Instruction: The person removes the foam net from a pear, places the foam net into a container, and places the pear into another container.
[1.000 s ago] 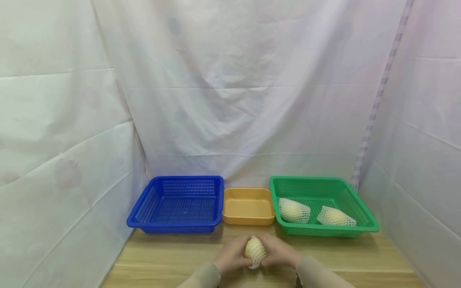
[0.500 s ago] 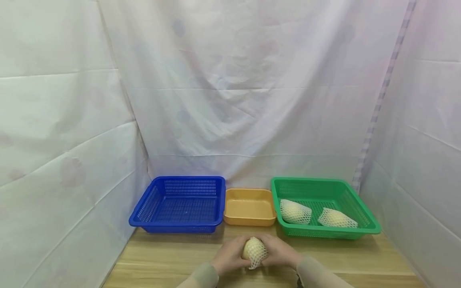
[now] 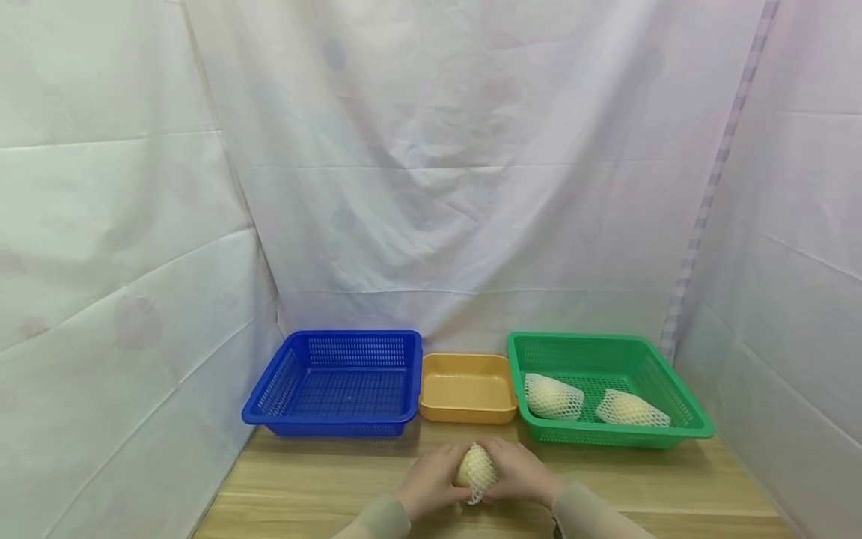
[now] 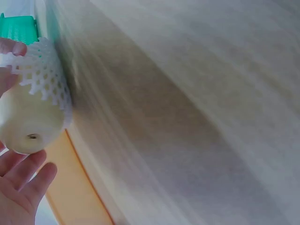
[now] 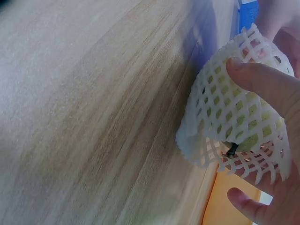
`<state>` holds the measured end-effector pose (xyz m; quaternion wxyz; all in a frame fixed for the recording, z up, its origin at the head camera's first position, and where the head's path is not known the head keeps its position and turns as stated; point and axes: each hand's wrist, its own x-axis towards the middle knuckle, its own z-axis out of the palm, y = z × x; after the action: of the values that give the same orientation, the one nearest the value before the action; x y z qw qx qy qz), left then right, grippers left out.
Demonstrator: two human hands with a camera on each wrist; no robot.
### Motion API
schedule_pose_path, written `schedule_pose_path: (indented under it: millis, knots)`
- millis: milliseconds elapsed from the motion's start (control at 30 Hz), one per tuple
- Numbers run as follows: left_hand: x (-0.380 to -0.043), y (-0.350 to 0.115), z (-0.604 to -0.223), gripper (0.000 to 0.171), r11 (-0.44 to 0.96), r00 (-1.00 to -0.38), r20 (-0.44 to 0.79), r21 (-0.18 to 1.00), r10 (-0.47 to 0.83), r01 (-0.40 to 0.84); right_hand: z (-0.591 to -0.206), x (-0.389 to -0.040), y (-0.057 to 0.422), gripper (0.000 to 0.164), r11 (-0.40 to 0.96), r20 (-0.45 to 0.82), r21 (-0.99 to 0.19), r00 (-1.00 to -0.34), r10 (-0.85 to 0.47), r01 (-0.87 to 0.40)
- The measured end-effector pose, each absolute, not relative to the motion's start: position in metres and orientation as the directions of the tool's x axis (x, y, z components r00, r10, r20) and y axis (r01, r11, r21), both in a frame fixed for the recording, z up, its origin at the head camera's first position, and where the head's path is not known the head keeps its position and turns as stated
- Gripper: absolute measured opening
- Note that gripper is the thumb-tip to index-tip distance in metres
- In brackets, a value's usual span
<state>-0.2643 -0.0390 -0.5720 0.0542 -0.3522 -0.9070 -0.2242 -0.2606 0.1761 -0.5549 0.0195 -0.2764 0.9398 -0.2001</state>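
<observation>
Both hands hold a pale yellow pear (image 3: 477,473) low over the front of the wooden table, between the left hand (image 3: 431,479) and the right hand (image 3: 520,473). A white foam net sleeve (image 5: 229,103) covers part of the pear. In the left wrist view the pear's blossom end is bare, and the net (image 4: 44,72) bunches toward the other end. The right wrist view shows the right thumb (image 5: 260,79) pressing on the net, with the dark stem (image 5: 231,150) visible inside the sleeve's open end. Parts of the left fingers are hidden behind the pear.
A blue basket (image 3: 330,429) stands at the back left, a small orange tray (image 3: 467,414) in the middle. At the back right, a green basket (image 3: 619,434) holds two net-wrapped pears (image 3: 551,397). White cloth (image 3: 438,224) hangs behind and at both sides.
The pear has tilted slightly between the hands, which stay in nearly the same place. The head view has shifted a little; the baskets and tray have not moved.
</observation>
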Motion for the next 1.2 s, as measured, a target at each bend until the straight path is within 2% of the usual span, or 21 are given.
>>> schedule_pose_path:
  millis: [200, 333, 733, 1100, 1200]
  knots:
    - [-0.2648, -0.0345, -0.5678, 0.080, 0.645, -0.706, 0.265, 0.287, 0.657, 0.708, -0.5573, -0.2619, 0.1761, 0.081, 0.765, 0.086, -0.380, -0.843, -0.530, -0.520]
    - [-0.2664, -0.0334, -0.5702, 0.082, 0.651, -0.700, 0.255, 0.260, 0.667, 0.714, -0.5590, -0.2625, 0.1758, 0.081, 0.756, 0.080, -0.405, -0.843, -0.532, -0.515]
    - [-0.2683, -0.0353, -0.5740, 0.079, 0.628, -0.708, 0.247, 0.331, 0.662, 0.704, -0.5589, -0.2645, 0.1801, 0.078, 0.722, 0.079, -0.474, -0.841, -0.535, -0.504]
    - [-0.2698, -0.0370, -0.5693, 0.075, 0.605, -0.689, 0.281, 0.334, 0.668, 0.723, -0.5558, -0.2686, 0.1845, 0.077, 0.693, 0.117, -0.481, -0.823, -0.556, -0.537]
    - [-0.2707, -0.0375, -0.5680, 0.071, 0.599, -0.684, 0.290, 0.334, 0.670, 0.728, -0.5550, -0.2687, 0.1853, 0.073, 0.692, 0.129, -0.472, -0.819, -0.559, -0.546]
